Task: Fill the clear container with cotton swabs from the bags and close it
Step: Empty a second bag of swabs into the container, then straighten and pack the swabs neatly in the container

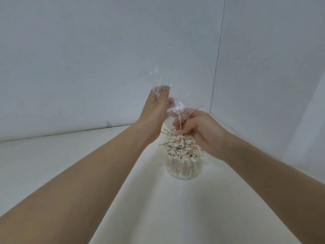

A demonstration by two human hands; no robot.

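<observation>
A clear round container (pixel 184 170) stands on the white table, heaped with wooden-stick cotton swabs (pixel 182 147) that rise above its rim. Directly over it hangs a clear plastic bag (pixel 165 81) with a red strip at its mouth, tipped mouth-down. My left hand (pixel 154 110) grips the bag's upper part, fingers seen through the plastic. My right hand (pixel 198 132) pinches the bag's mouth just above the swab heap. The bag looks nearly empty. No lid is in view.
The white table (pixel 70 155) meets pale walls at the back, with a corner seam (pixel 217 64) just right of the container. A small dark mark (pixel 109 124) sits at the wall's base on the left.
</observation>
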